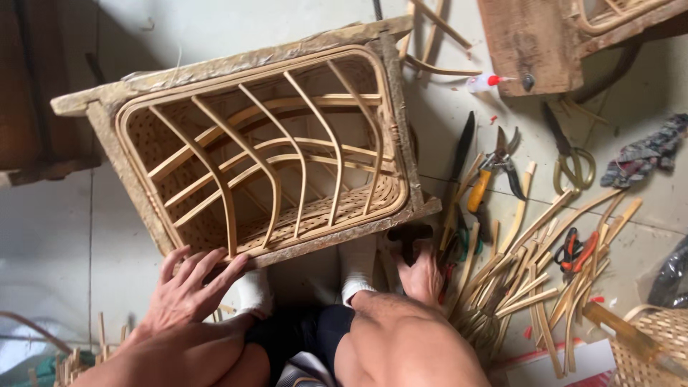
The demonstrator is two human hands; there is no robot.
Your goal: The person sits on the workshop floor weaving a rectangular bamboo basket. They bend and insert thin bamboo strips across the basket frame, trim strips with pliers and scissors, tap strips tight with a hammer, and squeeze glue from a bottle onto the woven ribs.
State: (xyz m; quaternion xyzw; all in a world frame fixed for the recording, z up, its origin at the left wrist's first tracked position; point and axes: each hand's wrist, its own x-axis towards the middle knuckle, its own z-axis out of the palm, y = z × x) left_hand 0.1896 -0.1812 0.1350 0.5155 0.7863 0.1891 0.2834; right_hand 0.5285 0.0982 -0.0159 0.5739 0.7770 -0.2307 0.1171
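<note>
A woven rattan basket [258, 154] sits inside a rough wooden mould frame [104, 97] on the floor, with several curved cane ribs across its open face. My left hand [188, 287] lies flat with fingers spread on the frame's near left corner. My right hand [419, 272] reaches down beside the frame's near right corner and grips a dark tool handle [408, 236] among loose cane strips. My knees and white socks [356, 269] are below the frame.
Loose bamboo strips [530, 279] litter the floor at right. Pruning shears with an orange handle [491, 168], scissors [570, 161], red-handled pliers [577, 251], a dark knife [464, 143] and a glue bottle [484, 82] lie there. Another woven basket [659, 344] stands bottom right.
</note>
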